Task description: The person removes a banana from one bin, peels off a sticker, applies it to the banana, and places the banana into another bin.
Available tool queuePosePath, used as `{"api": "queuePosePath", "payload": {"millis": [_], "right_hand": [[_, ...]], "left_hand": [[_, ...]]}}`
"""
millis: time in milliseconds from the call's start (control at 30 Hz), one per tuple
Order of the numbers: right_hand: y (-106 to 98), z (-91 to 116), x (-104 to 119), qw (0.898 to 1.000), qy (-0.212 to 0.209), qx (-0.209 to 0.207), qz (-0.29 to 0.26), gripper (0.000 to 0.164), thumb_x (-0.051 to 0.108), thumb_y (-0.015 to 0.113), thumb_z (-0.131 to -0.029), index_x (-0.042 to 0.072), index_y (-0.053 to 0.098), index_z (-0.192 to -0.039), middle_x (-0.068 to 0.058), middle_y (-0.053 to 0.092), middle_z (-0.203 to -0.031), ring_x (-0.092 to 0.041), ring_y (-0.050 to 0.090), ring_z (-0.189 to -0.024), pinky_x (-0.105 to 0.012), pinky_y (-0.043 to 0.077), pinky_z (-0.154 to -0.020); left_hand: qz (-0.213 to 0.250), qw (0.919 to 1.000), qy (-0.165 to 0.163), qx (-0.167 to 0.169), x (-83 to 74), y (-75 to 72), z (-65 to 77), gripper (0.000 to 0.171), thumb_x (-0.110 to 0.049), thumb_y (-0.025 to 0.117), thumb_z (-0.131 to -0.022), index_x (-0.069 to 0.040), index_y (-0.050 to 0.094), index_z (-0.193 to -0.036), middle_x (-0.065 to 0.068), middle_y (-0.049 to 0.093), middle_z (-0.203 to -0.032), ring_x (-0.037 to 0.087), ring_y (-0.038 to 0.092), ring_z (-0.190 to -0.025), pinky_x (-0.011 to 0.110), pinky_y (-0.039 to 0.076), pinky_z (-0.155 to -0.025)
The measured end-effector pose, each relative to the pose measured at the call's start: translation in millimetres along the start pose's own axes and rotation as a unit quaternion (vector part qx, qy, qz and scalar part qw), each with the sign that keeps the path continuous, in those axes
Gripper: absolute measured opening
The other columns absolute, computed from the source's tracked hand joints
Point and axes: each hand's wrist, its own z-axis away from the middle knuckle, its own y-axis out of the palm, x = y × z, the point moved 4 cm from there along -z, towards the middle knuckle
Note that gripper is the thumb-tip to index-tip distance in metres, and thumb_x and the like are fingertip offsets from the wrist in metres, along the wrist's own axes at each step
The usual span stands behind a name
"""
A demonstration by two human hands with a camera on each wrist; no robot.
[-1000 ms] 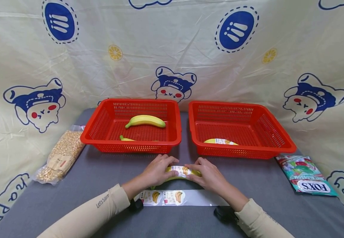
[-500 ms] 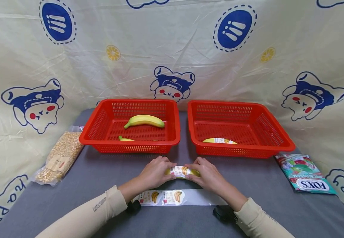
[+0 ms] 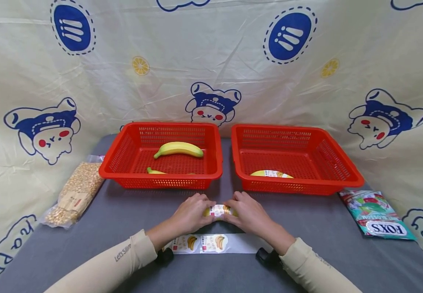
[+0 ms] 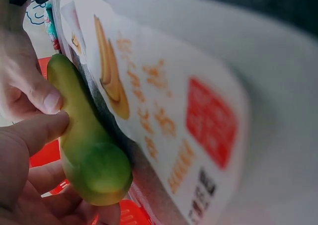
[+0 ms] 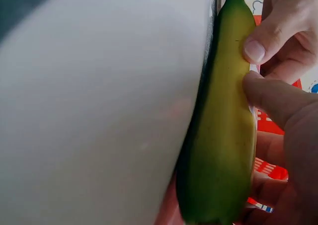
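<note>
Both hands hold a yellow banana (image 3: 219,218) above the middle of the table. A white label with banana pictures (image 3: 217,210) lies on its upper side, between the hands. The left hand (image 3: 192,212) grips the left part, thumb on the near side and fingers over the far side. Round the right part, the right hand (image 3: 249,212) grips in the same way, thumbs close together. In the left wrist view the banana's greenish end (image 4: 97,165) shows beside the curled fingers. On the table in front lies a backing strip (image 3: 240,243) bearing two banana labels (image 3: 214,243).
A red basket (image 3: 160,176) at back left contains bananas (image 3: 178,149). The right red basket (image 3: 303,183) has a labelled banana (image 3: 271,173). A bag of kernels (image 3: 74,193) lies at left, a green candy bag (image 3: 376,213) at right. A patterned cloth hangs behind.
The right hand has slid left along the banana, closer to the left hand, covering part of the label. The banana's left tip, visible a second ago, is now hidden in the head view.
</note>
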Motion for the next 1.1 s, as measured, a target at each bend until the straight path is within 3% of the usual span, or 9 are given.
{"api": "queuePosePath", "payload": {"millis": [367,667,867,967,1100], "right_hand": [[1,8,-10,1.000,0.009,0.013,-0.014,0.045,0.037,0.076,-0.076,0.019,0.067,-0.116,0.002,0.054,-0.085,-0.010,0.043,-0.073,-0.025,0.036,-0.061],[1,7,-10,0.999,0.015,0.018,-0.027,0.046,0.037,0.076,-0.076,0.017,0.067,-0.116,0.002,0.055,-0.085,-0.010,0.044,-0.075,-0.026,0.037,-0.064],[0,8,-11,0.999,0.016,0.014,-0.029,0.045,0.036,0.076,-0.076,0.016,0.068,-0.115,0.002,0.055,-0.086,-0.010,0.045,-0.076,-0.027,0.038,-0.065],[2,9,-13,0.998,0.022,0.023,-0.046,0.046,0.036,0.076,-0.076,0.014,0.067,-0.116,0.002,0.056,-0.087,-0.011,0.046,-0.077,-0.029,0.039,-0.067],[3,14,-24,0.992,0.046,0.034,-0.110,0.045,0.036,0.074,-0.078,0.014,0.066,-0.116,0.003,0.058,-0.090,-0.010,0.048,-0.081,-0.029,0.039,-0.071]], "left_hand": [[0.021,0.9997,-0.014,0.001,4.4,-0.3,2.2,0.044,-0.032,0.072,-0.080,-0.007,0.067,-0.116,0.006,0.067,-0.103,0.019,0.056,-0.092,0.034,0.046,-0.080],[0.105,0.9897,-0.097,-0.006,19.5,-2.8,19.1,0.039,-0.026,0.074,-0.077,-0.009,0.066,-0.111,0.003,0.066,-0.100,0.015,0.052,-0.089,0.032,0.041,-0.076],[0.136,0.9841,-0.112,-0.025,23.7,-4.6,26.7,0.036,-0.022,0.076,-0.075,-0.010,0.066,-0.107,0.002,0.064,-0.097,0.015,0.054,-0.085,0.033,0.043,-0.075],[0.139,0.9835,-0.114,-0.024,23.8,-3.7,27.2,0.035,-0.020,0.076,-0.075,-0.010,0.065,-0.106,0.001,0.063,-0.097,0.014,0.054,-0.083,0.032,0.043,-0.074],[0.133,0.9841,-0.116,-0.019,23.3,-1.9,27.0,0.035,-0.020,0.076,-0.075,-0.010,0.065,-0.106,0.001,0.063,-0.099,0.012,0.052,-0.083,0.031,0.043,-0.074]]}}
